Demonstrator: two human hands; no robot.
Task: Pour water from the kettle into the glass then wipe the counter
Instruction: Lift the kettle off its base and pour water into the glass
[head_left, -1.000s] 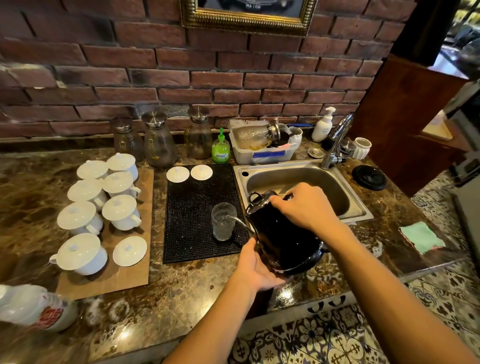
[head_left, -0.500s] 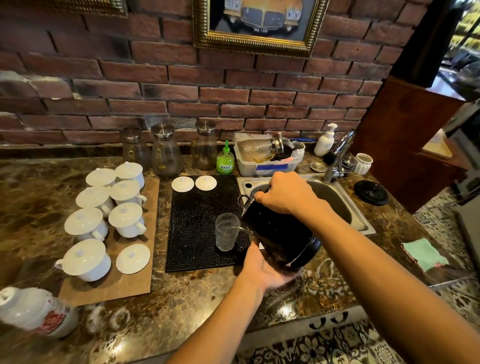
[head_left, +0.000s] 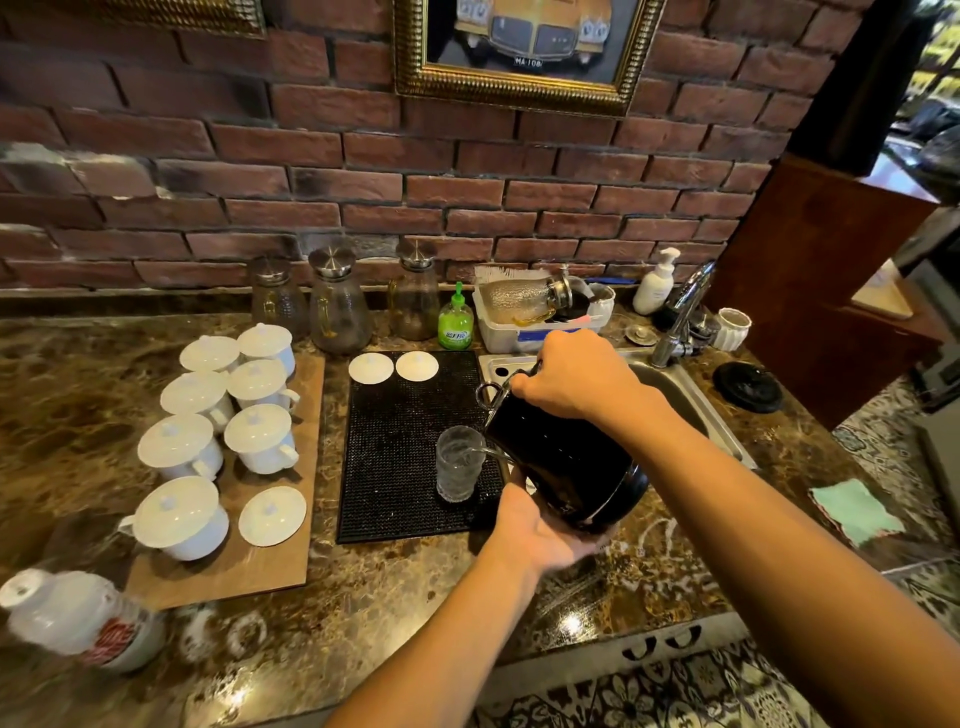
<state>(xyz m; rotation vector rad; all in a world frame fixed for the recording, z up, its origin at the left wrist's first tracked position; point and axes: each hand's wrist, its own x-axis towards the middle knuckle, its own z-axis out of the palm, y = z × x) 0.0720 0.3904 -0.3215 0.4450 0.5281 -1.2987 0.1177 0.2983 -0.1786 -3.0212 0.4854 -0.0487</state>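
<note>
A black kettle is tilted to the left over a clear glass, and a thin stream of water runs from its spout into the glass. The glass stands upright on the black rubber mat, partly filled. My right hand grips the kettle's handle from above. My left hand cups the kettle's base from below. A light green cloth lies flat on the marble counter to the right of the sink.
Several lidded white cups stand on a brown board at the left. The steel sink with its tap lies behind the kettle. Glass jars, a green soap bottle and a dish tub line the brick wall. A white bottle sits near the front left.
The kettle has tipped further toward the glass and the water level in the glass has risen. The camera has tilted up, so the scene sits lower in view.
</note>
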